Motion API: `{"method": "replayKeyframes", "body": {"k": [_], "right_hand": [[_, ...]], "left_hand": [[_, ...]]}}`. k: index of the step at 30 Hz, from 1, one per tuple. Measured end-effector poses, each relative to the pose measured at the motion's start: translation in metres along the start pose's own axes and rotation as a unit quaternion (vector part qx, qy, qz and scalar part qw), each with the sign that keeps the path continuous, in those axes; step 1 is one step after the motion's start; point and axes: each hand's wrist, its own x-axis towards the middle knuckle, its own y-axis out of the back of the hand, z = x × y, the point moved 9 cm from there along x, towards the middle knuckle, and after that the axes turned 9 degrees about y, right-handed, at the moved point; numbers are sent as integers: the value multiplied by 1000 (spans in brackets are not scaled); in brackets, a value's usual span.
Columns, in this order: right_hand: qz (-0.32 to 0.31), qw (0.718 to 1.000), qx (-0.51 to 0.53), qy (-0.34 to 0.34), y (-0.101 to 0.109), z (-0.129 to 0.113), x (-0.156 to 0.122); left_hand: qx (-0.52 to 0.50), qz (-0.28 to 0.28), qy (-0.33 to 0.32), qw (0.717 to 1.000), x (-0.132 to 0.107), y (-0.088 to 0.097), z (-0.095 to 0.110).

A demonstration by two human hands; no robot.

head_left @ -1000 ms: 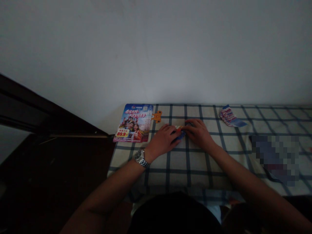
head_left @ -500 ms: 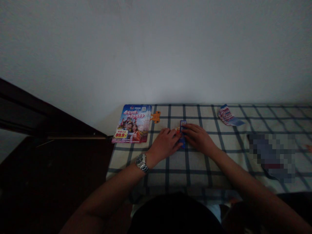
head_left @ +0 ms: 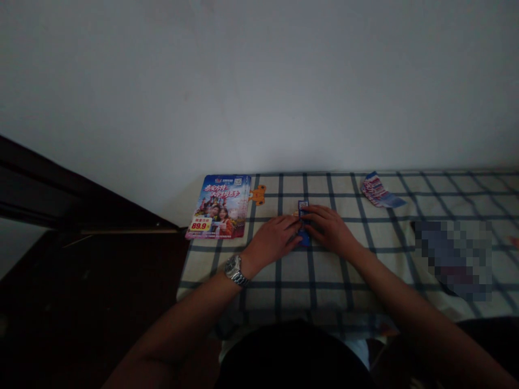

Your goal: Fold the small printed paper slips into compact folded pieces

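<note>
A narrow folded flyer, blue with a small QR code at its top, lies on the checked cloth between my hands. My left hand, with a metal watch on its wrist, has its fingers closed on the strip's left side and lower part. From the right, my right hand grips the strip's upper right edge with bent fingers. Much of the paper is hidden under the fingertips. To the left of my hands sits a stack of printed flyers, marked 89.9.
Beside the stack lies an orange bear-shaped piece. Farther right, near the wall, is a bunch of folded flyers. A blurred-out object rests at the right on the checked tablecloth.
My left fingers have shifted slightly over the strip, and the red-and-yellow patch seen by them is now mostly out of sight. My right hand has barely moved.
</note>
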Motion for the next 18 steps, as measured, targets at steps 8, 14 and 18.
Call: {"method": "replayKeyframes", "body": {"k": [8,14,18], "right_hand": [[-8,1000,-11,-7,-1,-4,-2],[-5,1000,-9,-2,-2,-3,-2],[1,1000,-10,-6,-2,-3,-1]], "left_hand": [[-15,3,16,1000,1,-1,-2],[-6,5,7,1000,2,-2,-1],[6,5,-7,1000,2,-3,0]]}}
